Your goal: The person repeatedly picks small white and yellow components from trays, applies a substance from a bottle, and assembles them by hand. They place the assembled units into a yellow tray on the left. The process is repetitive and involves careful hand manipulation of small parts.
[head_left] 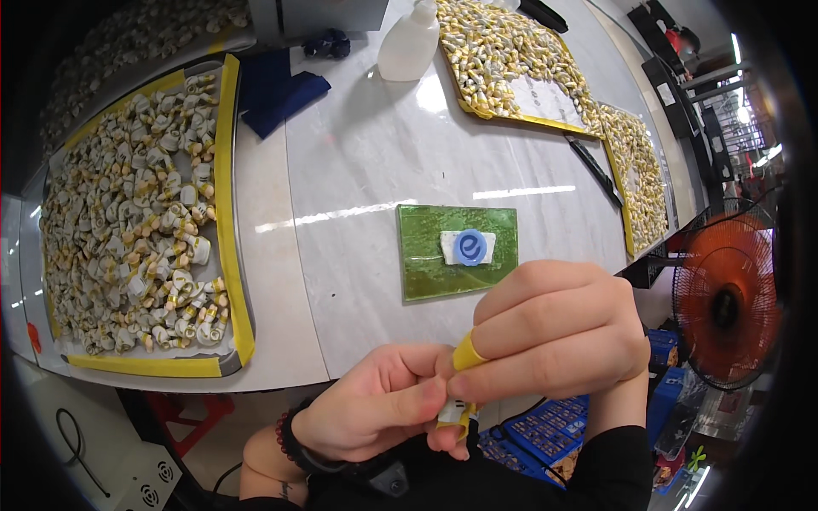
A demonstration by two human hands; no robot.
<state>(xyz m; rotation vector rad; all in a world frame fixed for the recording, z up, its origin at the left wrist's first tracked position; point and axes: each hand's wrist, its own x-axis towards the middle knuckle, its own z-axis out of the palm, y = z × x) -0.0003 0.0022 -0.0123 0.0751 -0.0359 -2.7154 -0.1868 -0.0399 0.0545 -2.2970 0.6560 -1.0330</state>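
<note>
My left hand (pixel 375 400) is closed in a pinch on a small white-and-yellow figurine (pixel 454 412), low in front of my body. Most of the piece is covered by fingers and thumb. My right hand (pixel 554 332) curls over from the right, its fingertips pressed together at the figurine's upper end. A yellow band (pixel 467 352) wraps one right fingertip. Whether those fingers hold something separate is hidden. Beyond the hands lies a green slab (pixel 417 281) on the table. On it sits a white block (pixel 449 249) topped by a round blue piece (pixel 469 247) with a dark curved mark.
At left, a yellow-edged tray (pixel 228 170) holds many small white figurines. More yellow-edged trays (pixel 511 117) of small pieces stand at the back right. A white plastic bottle (pixel 409 47), a dark blue cloth (pixel 285 102) and a black knife-like tool (pixel 594 169) rest on the table. An orange fan (pixel 724 294) stands right.
</note>
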